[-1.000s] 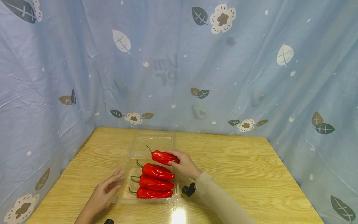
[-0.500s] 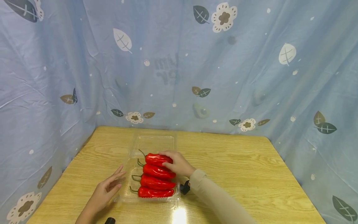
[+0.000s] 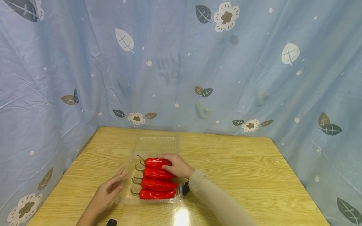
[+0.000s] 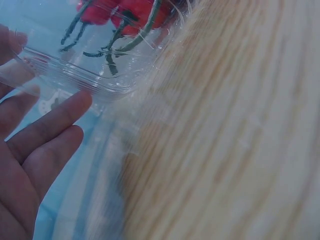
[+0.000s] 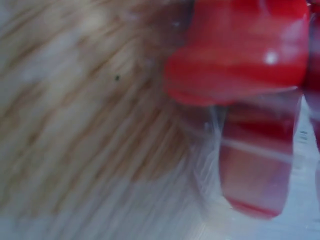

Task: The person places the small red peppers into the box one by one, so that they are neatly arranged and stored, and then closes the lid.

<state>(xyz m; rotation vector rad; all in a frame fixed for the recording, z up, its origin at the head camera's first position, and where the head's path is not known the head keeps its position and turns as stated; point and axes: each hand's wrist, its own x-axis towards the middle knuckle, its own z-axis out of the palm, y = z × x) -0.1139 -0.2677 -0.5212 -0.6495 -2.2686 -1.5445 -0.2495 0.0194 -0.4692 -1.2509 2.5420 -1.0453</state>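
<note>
Several long red peppers with green stems lie side by side in a clear plastic clamshell box (image 3: pixel 178 198), stems to the left. At the far end of the row, my right hand (image 3: pixel 177 165) holds the farthest red pepper (image 3: pixel 154 162) by its right part, low inside the box. My left hand (image 3: pixel 106 192) is at the box's left side, fingers extended and slightly spread. In the left wrist view, fingertips of the left hand (image 4: pixel 37 150) are at the box's rim. The right wrist view is blurred and shows red peppers (image 5: pixel 240 60) through clear plastic.
The box's hinged lid (image 3: pixel 156 144) lies folded back on the wooden table (image 3: pixel 232 163). A blue patterned curtain (image 3: pixel 181 62) hangs behind and at both sides. Dark camera pieces (image 3: pixel 185 189) are by the right wrist and near the left forearm (image 3: pixel 111 222).
My right hand has lowered the farthest pepper leftward and toward me into the box, against the row. The neighbouring pepper's stem has shifted slightly. My left hand stays in place.
</note>
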